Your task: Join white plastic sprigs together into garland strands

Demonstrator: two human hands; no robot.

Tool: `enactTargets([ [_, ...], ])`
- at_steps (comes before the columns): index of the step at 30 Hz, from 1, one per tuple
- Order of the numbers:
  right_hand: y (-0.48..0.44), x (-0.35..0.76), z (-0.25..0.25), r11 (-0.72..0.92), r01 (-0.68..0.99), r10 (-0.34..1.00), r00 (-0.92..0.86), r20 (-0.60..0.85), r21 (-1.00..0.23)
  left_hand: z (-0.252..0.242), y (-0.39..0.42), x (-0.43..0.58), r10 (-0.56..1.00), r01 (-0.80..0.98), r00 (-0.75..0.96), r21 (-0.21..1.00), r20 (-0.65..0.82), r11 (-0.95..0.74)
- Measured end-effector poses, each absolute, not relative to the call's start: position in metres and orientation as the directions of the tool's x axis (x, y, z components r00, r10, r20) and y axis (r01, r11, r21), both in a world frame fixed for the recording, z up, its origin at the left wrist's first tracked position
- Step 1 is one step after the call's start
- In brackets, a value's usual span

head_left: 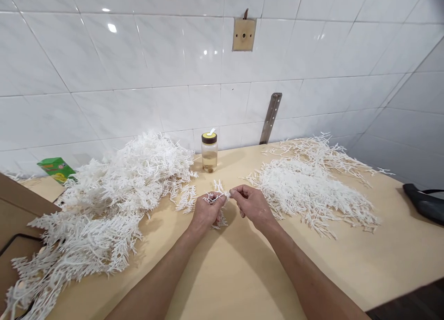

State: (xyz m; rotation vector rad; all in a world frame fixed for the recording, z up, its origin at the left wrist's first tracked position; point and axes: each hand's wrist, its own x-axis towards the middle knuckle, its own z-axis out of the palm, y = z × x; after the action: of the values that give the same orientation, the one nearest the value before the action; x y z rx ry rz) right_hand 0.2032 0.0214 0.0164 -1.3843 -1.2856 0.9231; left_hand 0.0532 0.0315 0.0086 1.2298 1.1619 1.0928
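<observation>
My left hand (pixel 207 212) is closed around a small white plastic sprig (pixel 218 196) with branching needles, held just above the pale wooden table (pixel 243 264). My right hand (pixel 252 204) is right beside it, fingers pinched at the sprig's right end. A big heap of the same white branches (pixel 111 195) lies to the left of my hands. A flatter spread of white branches (pixel 312 186) lies to the right. A few loose sprigs (pixel 187 197) rest on the table by my left hand.
A small clear jar (pixel 209 151) with a brown and yellow lid stands at the back by the white tiled wall. A green box (pixel 55 168) sits at far left, a cardboard box (pixel 17 213) at the left edge, a black object (pixel 425 202) at right.
</observation>
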Motion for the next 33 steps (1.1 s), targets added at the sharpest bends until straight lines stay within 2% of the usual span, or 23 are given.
enactTargets([
  [6,0.021,0.199,0.013,0.068,0.326,0.987,0.118,0.111,-0.943,0.005,0.035,0.053,0.999,0.059,0.02,0.997,-0.05,0.049],
  [10,0.019,0.195,0.009,0.266,0.481,0.945,0.041,0.324,-0.835,0.003,0.04,0.05,0.995,0.204,-0.103,0.978,-0.013,0.034],
  [13,0.02,0.196,0.009,0.326,0.514,0.924,0.004,0.383,-0.793,0.002,0.044,0.046,0.986,0.285,-0.156,0.958,0.061,-0.014],
  [18,0.021,0.209,0.017,0.166,0.467,0.936,0.202,0.288,-0.869,0.003,0.041,0.047,0.995,0.178,-0.1,0.984,-0.004,0.021],
  [23,0.02,0.21,0.022,0.192,0.403,0.966,0.082,0.245,-0.895,0.002,0.037,0.052,1.0,0.137,-0.026,0.991,0.009,-0.006],
  [28,0.021,0.208,0.017,0.119,0.453,0.99,0.019,0.143,-0.884,0.0,0.036,0.052,0.997,0.151,-0.011,0.986,0.072,-0.069],
  [33,0.022,0.211,0.017,0.129,0.485,0.989,-0.001,0.147,-0.865,0.004,0.033,0.054,1.0,0.083,0.008,0.996,0.022,-0.022],
])
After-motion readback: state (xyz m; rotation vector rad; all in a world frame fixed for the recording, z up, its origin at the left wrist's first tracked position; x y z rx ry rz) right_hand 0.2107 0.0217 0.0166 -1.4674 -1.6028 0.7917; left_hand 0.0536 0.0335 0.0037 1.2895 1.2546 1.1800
